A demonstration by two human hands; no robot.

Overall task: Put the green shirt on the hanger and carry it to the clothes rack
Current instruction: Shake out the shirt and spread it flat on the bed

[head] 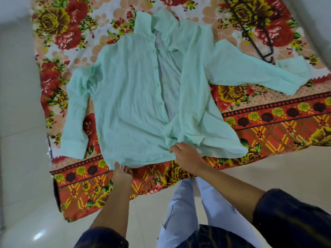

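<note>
Dark navy sleeves (293,219) pushed up forearms; pale lavender trousers (180,215).

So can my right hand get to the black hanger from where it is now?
Probably, with a stretch: the right hand pinches the green shirt hem at the near edge; the black hanger lies uncovered at the far right corner.

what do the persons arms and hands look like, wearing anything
Both hands, the left hand and the right hand, are bare: no gloves, rings or watch visible. Forearms are bare too, with dark navy sleeves pushed up toward the elbows. Fingers show no markings.
</note>
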